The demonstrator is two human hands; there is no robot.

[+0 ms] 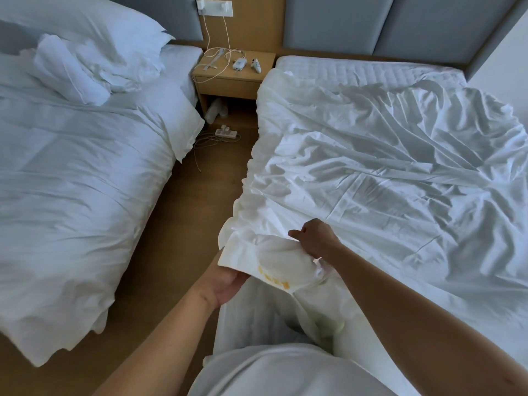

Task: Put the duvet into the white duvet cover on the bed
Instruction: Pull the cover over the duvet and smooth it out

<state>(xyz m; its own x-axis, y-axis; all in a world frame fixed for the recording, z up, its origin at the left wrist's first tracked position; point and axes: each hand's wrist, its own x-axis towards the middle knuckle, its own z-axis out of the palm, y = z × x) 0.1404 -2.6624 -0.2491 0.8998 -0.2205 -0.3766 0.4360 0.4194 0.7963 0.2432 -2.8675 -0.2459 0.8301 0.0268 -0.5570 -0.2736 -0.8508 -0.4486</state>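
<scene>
While L hand [225, 281] fingers grip duvet cover [371, 172] corner, R hand [317, 238] fingers grasp its bunched fabric.

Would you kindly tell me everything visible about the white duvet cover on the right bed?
The white duvet cover looks like thin, creased cotton. It lies spread over most of the quilted mattress, which is bare only at the far end. Its near corner bears yellow marks; the left hand holds it from below and the right hand grips it from above.

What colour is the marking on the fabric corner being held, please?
Yellow-orange marking on white fabric corner; head view.
</scene>
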